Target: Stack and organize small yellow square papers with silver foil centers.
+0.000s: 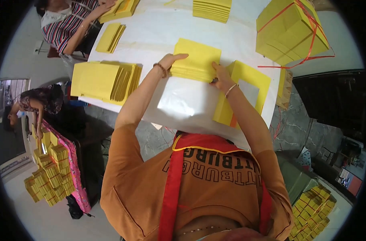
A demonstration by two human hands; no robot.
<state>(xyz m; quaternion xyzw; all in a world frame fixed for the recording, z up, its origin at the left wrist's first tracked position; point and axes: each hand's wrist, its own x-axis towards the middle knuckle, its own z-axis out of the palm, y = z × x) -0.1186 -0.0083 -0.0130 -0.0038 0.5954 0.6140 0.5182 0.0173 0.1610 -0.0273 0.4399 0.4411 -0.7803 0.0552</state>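
A stack of yellow envelopes (pixel 197 58) lies on the white-covered table in front of me, between my two hands. My left hand (pixel 174 62) grips its left side, thumb stretched over the top and fingers at the edge. At the right edge, my right hand (pixel 222 78) presses with its fingers bent round the near corner. A small dark thing shows at those right fingertips, too small to name. Under my right forearm lies a yellow frame-shaped piece (pixel 253 76) with a pale middle, partly hidden by the arm.
More yellow stacks lie left (pixel 98 82) and farther off (pixel 212 9). A large yellow bundle tied with red string (pixel 289 32) stands far right. A person in a striped shirt (pixel 66 30) handles envelopes at far left. Another person (pixel 40 102) bends over piled yellow bundles (pixel 50 172).
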